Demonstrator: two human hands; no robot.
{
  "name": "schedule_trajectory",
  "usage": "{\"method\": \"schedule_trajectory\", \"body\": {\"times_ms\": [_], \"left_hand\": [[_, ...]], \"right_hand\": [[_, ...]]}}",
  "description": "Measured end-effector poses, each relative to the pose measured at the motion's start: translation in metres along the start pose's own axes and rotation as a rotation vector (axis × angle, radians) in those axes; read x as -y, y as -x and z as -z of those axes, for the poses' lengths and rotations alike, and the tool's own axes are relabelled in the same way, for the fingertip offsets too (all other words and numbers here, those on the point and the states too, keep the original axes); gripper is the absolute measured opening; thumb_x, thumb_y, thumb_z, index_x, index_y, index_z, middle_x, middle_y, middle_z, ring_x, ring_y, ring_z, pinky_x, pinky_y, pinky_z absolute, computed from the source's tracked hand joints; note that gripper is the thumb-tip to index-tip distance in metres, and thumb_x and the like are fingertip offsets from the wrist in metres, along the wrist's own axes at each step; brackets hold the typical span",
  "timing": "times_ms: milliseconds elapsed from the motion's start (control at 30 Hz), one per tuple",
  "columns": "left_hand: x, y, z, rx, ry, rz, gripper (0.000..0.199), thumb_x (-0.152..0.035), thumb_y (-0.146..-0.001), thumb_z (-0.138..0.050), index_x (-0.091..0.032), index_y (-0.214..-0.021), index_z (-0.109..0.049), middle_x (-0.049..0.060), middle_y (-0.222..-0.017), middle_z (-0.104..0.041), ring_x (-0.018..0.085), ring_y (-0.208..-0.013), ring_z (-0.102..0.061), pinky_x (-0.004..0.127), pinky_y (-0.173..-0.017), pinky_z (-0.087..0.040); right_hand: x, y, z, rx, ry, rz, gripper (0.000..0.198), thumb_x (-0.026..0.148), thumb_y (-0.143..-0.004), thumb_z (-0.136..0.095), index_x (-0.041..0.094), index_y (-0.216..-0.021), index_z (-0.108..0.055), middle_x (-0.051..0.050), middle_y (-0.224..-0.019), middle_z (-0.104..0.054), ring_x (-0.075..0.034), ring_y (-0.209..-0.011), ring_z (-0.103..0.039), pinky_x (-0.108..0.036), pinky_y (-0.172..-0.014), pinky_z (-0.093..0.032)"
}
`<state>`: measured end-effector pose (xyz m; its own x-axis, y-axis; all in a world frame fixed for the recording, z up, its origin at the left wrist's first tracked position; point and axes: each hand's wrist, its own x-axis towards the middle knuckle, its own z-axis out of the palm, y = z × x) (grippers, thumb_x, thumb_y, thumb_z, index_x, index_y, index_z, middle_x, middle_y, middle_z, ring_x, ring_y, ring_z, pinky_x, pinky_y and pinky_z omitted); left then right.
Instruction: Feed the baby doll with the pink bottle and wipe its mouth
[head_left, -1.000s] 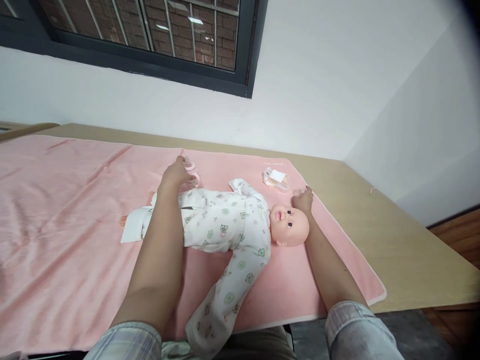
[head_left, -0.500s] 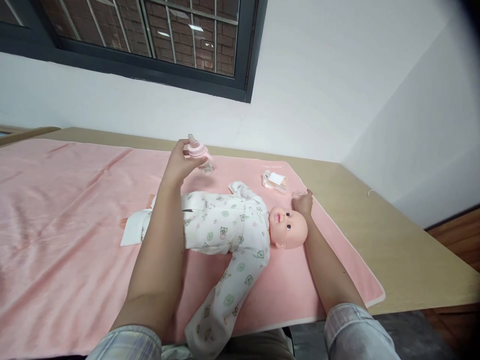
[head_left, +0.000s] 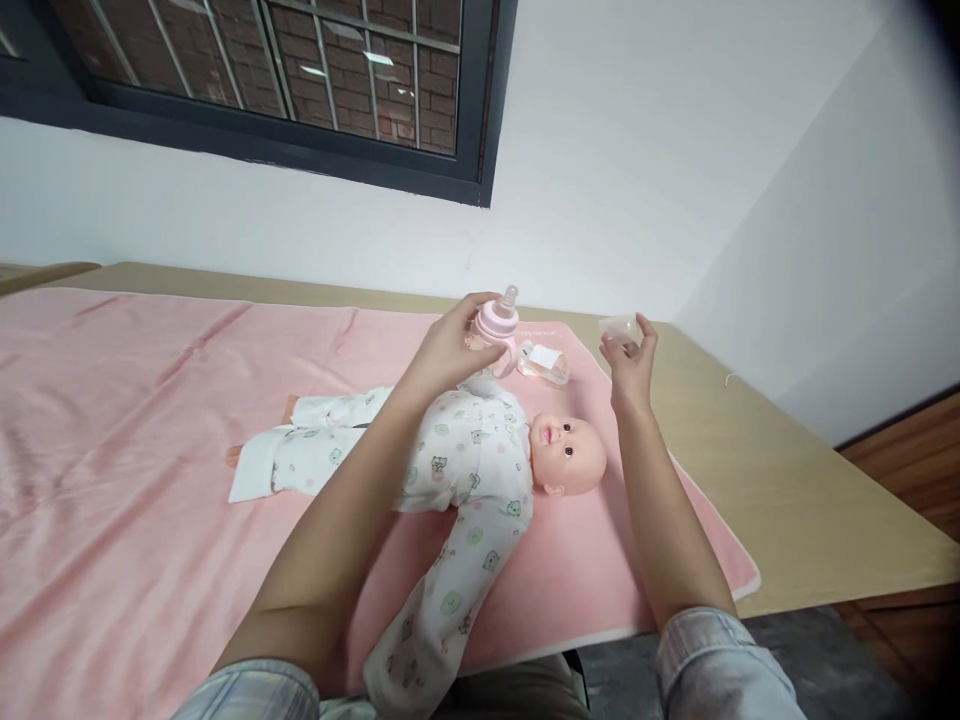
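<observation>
My left hand (head_left: 461, 345) is closed round a baby bottle (head_left: 498, 325) with a pink collar and a clear teat, held upright above the blanket. In my right hand (head_left: 632, 360) is a translucent bottle cap (head_left: 619, 328), pinched between thumb and fingers and raised over the blanket's far right edge. Between and below my hands a baby doll (head_left: 568, 453) lies on its back, head to the right. It wears a white patterned sleepsuit (head_left: 465, 450), partly covered by my left forearm. One long sleeve hangs toward me over the front edge.
A pink blanket (head_left: 135, 420) covers much of the wooden table (head_left: 757, 430). Near the doll's head lies a small clear package (head_left: 545, 362) with a white label. Behind the table are a white wall (head_left: 585, 180) and a dark-framed window (head_left: 480, 120).
My left hand has carried the bottle to the right and turned it upright. My right hand has risen from beside the doll's head, lifting the cap up and away.
</observation>
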<state>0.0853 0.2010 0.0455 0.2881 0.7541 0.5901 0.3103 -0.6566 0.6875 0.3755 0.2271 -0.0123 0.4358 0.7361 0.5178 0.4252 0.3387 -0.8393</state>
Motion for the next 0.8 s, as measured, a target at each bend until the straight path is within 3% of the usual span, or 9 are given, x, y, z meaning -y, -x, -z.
{"method": "schedule_trajectory", "body": {"times_ms": [133, 233, 467, 633, 800], "left_hand": [[-0.017, 0.008, -0.017, 0.038, -0.14, 0.005, 0.069, -0.024, -0.072, -0.066, -0.023, -0.137, -0.044, 0.008, -0.124, -0.061, 0.028, -0.111, -0.059, 0.04, -0.094, -0.046], [-0.027, 0.013, -0.024, 0.07, -0.179, -0.025, 0.07, -0.025, -0.073, -0.066, -0.02, -0.138, -0.041, 0.01, -0.122, -0.061, 0.029, -0.111, -0.058, 0.042, -0.094, -0.046], [-0.035, 0.018, -0.027, 0.064, -0.202, -0.066, 0.067, -0.028, -0.078, -0.063, -0.021, -0.14, -0.037, 0.008, -0.116, -0.063, 0.025, -0.099, -0.063, 0.036, -0.081, -0.05], [-0.037, 0.02, -0.028, 0.035, -0.259, -0.08, 0.072, -0.026, -0.076, -0.064, -0.021, -0.142, -0.035, 0.008, -0.115, -0.063, 0.025, -0.096, -0.063, 0.036, -0.081, -0.05], [-0.041, 0.022, -0.03, 0.043, -0.303, -0.084, 0.071, -0.029, -0.081, -0.063, -0.021, -0.144, -0.033, 0.009, -0.119, -0.064, 0.027, -0.102, -0.064, 0.037, -0.084, -0.051]], "right_hand": [[0.073, 0.034, -0.001, 0.159, -0.029, 0.275, 0.076, 0.061, -0.089, -0.044, 0.034, -0.152, -0.01, -0.013, -0.139, -0.048, -0.026, -0.129, -0.051, -0.041, -0.095, -0.052], [0.101, 0.058, -0.007, 0.241, -0.07, 0.383, 0.076, 0.062, -0.089, -0.045, 0.037, -0.152, -0.01, -0.011, -0.144, -0.043, -0.027, -0.132, -0.048, -0.044, -0.099, -0.051], [0.095, 0.073, -0.027, 0.399, -0.216, 0.413, 0.072, 0.059, -0.085, -0.058, 0.039, -0.147, -0.027, -0.005, -0.153, -0.032, -0.027, -0.135, -0.044, -0.047, -0.102, -0.051], [0.095, 0.079, -0.031, 0.456, -0.236, 0.356, 0.085, 0.058, -0.082, -0.063, 0.041, -0.15, -0.014, -0.006, -0.155, -0.027, -0.028, -0.132, -0.047, -0.048, -0.099, -0.054], [0.096, 0.079, -0.03, 0.427, -0.229, 0.341, 0.082, 0.057, -0.083, -0.061, 0.043, -0.149, -0.014, -0.005, -0.156, -0.025, -0.027, -0.129, -0.051, -0.048, -0.096, -0.055]]}}
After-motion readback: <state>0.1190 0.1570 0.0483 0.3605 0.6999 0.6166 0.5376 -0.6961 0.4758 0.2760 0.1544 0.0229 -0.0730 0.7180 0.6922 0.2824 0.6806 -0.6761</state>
